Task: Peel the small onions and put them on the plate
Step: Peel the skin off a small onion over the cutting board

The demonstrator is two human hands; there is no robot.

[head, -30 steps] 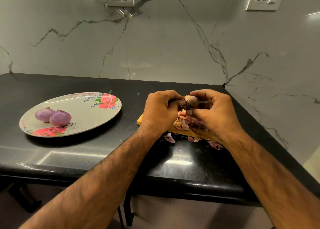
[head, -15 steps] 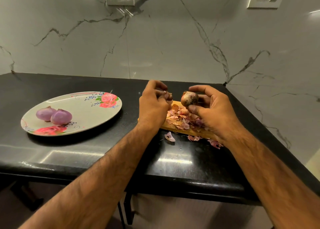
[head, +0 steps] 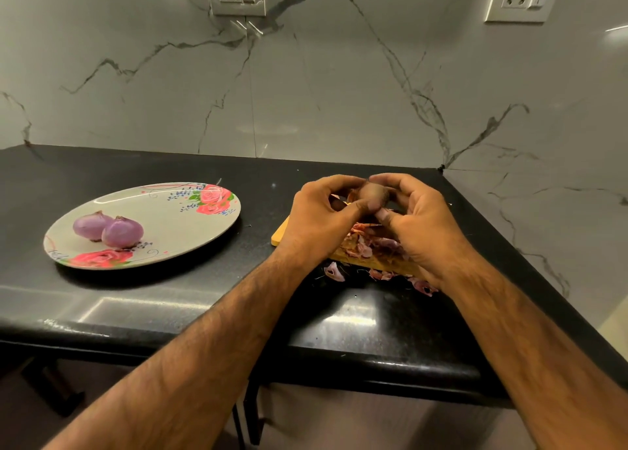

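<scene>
Bare hands and forearms, nothing worn.
The left hand (head: 316,218) and right hand (head: 424,225) are uncovered, thumbnails trimmed short. Both forearms run bare to the lower edge of the view, covered in fine hair that thins toward the wrists.
</scene>
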